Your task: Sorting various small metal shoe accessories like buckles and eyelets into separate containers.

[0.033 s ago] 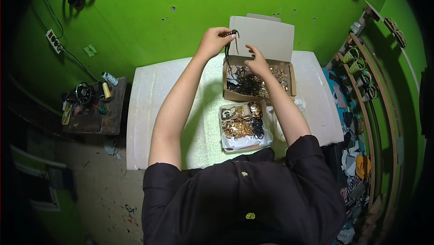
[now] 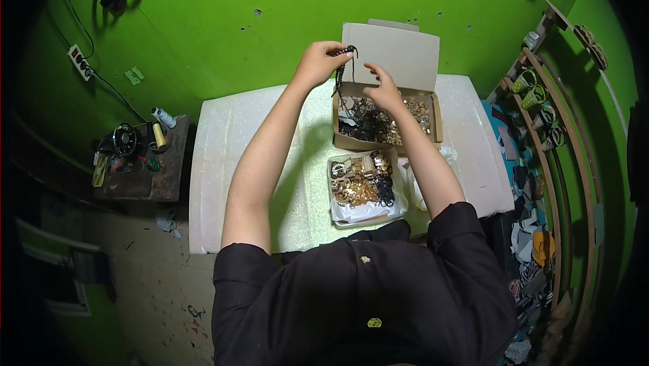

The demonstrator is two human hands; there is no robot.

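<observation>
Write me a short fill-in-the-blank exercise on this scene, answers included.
The thin, dangling black strand is pinched in the ____ hand.
The painted wall behind the pale table is bright ____.
Of the open brown cardboard box and the shallow rectangular tray of gold and black pieces, the ____ is nearer the black shirt.
Answers: left; green; tray.
</observation>
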